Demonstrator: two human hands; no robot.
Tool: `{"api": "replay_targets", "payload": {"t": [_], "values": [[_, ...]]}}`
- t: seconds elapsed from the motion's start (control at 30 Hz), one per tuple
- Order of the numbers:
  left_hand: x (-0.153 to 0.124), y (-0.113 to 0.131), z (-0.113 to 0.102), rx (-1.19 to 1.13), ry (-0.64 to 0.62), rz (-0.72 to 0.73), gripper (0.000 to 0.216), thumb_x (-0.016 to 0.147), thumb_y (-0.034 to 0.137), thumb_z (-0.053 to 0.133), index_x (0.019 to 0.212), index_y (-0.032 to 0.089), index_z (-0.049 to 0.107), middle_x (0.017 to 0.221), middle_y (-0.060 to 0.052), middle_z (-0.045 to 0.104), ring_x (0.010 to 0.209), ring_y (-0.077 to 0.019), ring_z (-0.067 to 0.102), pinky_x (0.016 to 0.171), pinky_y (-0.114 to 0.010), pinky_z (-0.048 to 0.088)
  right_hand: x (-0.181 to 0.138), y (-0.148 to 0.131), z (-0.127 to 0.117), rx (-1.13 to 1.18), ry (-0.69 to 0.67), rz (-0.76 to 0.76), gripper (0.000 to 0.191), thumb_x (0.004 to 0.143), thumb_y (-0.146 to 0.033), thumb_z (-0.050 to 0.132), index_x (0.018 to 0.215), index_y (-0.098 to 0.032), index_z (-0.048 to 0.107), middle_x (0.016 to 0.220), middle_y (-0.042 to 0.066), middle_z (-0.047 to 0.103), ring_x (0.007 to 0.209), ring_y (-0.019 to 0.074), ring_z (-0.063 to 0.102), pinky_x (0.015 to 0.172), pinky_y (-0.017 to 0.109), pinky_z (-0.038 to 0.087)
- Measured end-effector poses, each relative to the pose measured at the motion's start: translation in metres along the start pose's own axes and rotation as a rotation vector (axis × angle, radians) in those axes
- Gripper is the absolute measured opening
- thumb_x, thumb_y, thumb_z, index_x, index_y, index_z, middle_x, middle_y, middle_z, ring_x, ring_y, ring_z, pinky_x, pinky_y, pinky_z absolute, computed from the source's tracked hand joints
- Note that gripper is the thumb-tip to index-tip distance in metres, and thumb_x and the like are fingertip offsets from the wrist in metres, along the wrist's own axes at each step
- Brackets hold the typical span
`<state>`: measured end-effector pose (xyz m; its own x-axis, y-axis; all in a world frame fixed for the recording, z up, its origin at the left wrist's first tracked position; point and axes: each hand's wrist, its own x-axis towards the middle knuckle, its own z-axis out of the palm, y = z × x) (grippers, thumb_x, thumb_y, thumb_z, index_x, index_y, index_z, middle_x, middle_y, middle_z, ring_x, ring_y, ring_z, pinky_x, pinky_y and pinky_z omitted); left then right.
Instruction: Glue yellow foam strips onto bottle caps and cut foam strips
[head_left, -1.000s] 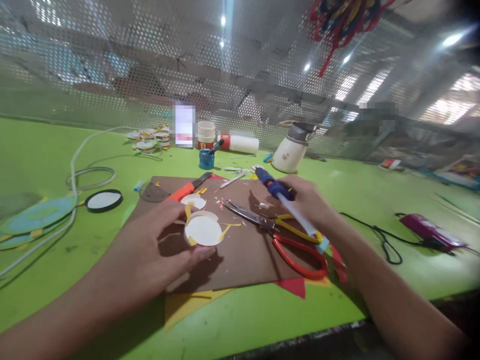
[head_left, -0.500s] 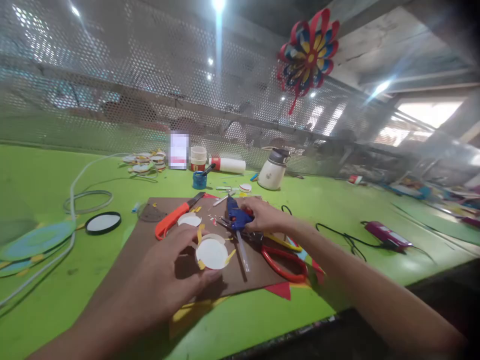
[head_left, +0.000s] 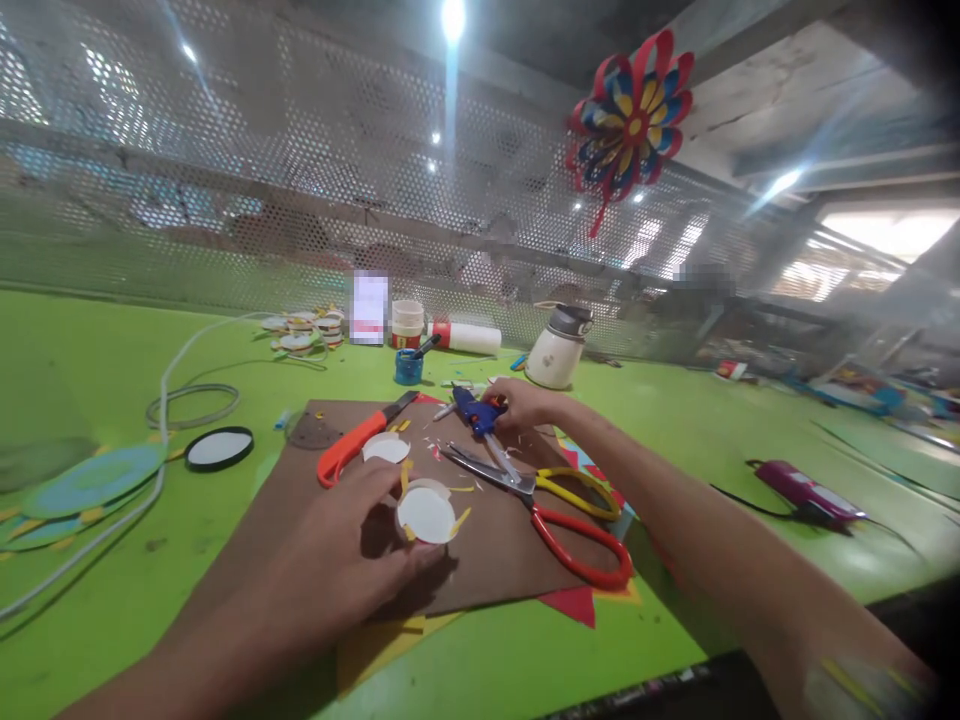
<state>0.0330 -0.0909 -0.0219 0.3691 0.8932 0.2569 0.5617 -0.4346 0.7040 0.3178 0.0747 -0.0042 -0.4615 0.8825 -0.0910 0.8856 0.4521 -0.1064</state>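
My left hand [head_left: 341, 540] pinches a round white paper piece [head_left: 426, 514] between thumb and fingers, just above a brown board [head_left: 495, 575]. Yellow paper strips stick out around its rim. My right hand [head_left: 529, 402] is closed on a blue glue gun [head_left: 474, 410] near the board's far edge, a clear glue stick [head_left: 501, 458] poking from its back. Scissors [head_left: 581, 548] with one red and one yellow handle loop lie on the board below it. Between the hands, an orange utility knife [head_left: 358, 446] rests beside another white paper disc [head_left: 385, 448].
At the back of the green table [head_left: 247, 350] stand a phone [head_left: 369, 308], stacked paper cups [head_left: 407, 325], a blue pot [head_left: 409, 368] and a white flask [head_left: 556, 350]. A purple device [head_left: 810, 492] with a cord lies right; a white cable [head_left: 161, 440] runs left.
My right hand has carried the glue gun farther back and turned it, uncovering the scissors' blades. My left hand keeps its hold on the paper piece. The view has shifted slightly.
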Motion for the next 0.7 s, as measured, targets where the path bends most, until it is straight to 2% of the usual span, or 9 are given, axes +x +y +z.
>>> {"api": "replay_targets", "payload": {"t": [0.1, 0.17, 0.27, 0.37, 0.4, 0.47, 0.53, 0.7], "values": [[0.003, -0.004, 0.002, 0.029, -0.029, 0.010, 0.035, 0.078, 0.051, 0.063, 0.097, 0.022, 0.066, 0.092, -0.007, 0.070, 0.082, -0.0245, 0.065, 0.071, -0.035, 0.053, -0.009, -0.001, -0.002, 0.054, 0.084, 0.012, 0.039, 0.068, -0.017, 0.082, 0.106, -0.015, 0.072, 0.106, 0.007, 0.071, 0.098, 0.0253, 0.066, 0.086, 0.036, 0.052], [0.004, -0.007, 0.004, 0.042, -0.034, 0.013, 0.038, 0.078, 0.053, 0.062, 0.097, 0.021, 0.066, 0.095, -0.008, 0.070, 0.085, -0.0262, 0.065, 0.073, -0.038, 0.053, -0.019, -0.006, -0.006, 0.096, 0.169, 0.031, 0.044, 0.062, -0.012, 0.082, 0.105, -0.015, 0.074, 0.106, 0.010, 0.072, 0.100, 0.0274, 0.065, 0.087, 0.036, 0.051], [0.003, -0.011, 0.005, 0.054, -0.029, 0.040, 0.041, 0.079, 0.052, 0.063, 0.102, 0.019, 0.065, 0.103, -0.011, 0.070, 0.093, -0.0289, 0.065, 0.078, -0.042, 0.053, -0.040, -0.027, -0.009, 0.176, 0.338, 0.058, 0.029, 0.075, -0.014, 0.072, 0.104, -0.012, 0.073, 0.109, 0.015, 0.069, 0.102, 0.0268, 0.062, 0.088, 0.041, 0.049], [-0.003, -0.008, 0.003, -0.021, -0.049, 0.088, 0.043, 0.082, 0.049, 0.064, 0.116, 0.022, 0.063, 0.120, -0.010, 0.066, 0.104, -0.0283, 0.064, 0.087, -0.041, 0.054, -0.068, -0.064, -0.008, 0.312, 0.429, 0.032, 0.017, 0.087, -0.022, 0.061, 0.097, -0.012, 0.072, 0.097, 0.012, 0.071, 0.086, 0.0191, 0.064, 0.079, 0.035, 0.052], [-0.005, -0.005, 0.002, -0.063, -0.074, 0.104, 0.044, 0.083, 0.048, 0.065, 0.120, 0.025, 0.061, 0.125, -0.009, 0.064, 0.109, -0.0276, 0.063, 0.091, -0.041, 0.053, -0.077, -0.077, -0.007, 0.393, 0.424, -0.003, 0.018, 0.088, -0.026, 0.060, 0.094, -0.014, 0.071, 0.090, 0.008, 0.071, 0.080, 0.0161, 0.064, 0.075, 0.032, 0.052], [-0.010, -0.001, -0.001, -0.128, -0.124, 0.140, 0.044, 0.084, 0.047, 0.066, 0.123, 0.028, 0.060, 0.130, -0.007, 0.063, 0.118, -0.0273, 0.059, 0.099, -0.041, 0.051, -0.092, -0.101, -0.006, 0.757, 0.380, -0.102, 0.017, 0.085, -0.031, 0.065, 0.085, -0.015, 0.071, 0.079, 0.004, 0.070, 0.071, 0.0141, 0.062, 0.069, 0.030, 0.050], [-0.013, 0.003, -0.003, -0.164, -0.160, 0.157, 0.045, 0.081, 0.045, 0.070, 0.123, 0.030, 0.061, 0.133, -0.005, 0.062, 0.125, -0.0280, 0.056, 0.103, -0.042, 0.049, -0.101, -0.118, -0.003, 0.943, 0.320, -0.163, 0.013, 0.081, -0.029, 0.070, 0.081, -0.016, 0.070, 0.079, 0.002, 0.069, 0.072, 0.0129, 0.061, 0.070, 0.029, 0.049], [-0.014, 0.003, -0.003, -0.333, -0.215, 0.122, 0.055, 0.076, 0.040, 0.077, 0.127, 0.032, 0.060, 0.138, -0.004, 0.061, 0.123, -0.0277, 0.058, 0.106, -0.042, 0.048, -0.103, -0.125, 0.008, 1.226, 0.212, -0.122, 0.013, 0.078, -0.027, 0.075, 0.084, -0.016, 0.072, 0.076, 0.000, 0.067, 0.070, 0.0115, 0.059, 0.069, 0.028, 0.048]]}}
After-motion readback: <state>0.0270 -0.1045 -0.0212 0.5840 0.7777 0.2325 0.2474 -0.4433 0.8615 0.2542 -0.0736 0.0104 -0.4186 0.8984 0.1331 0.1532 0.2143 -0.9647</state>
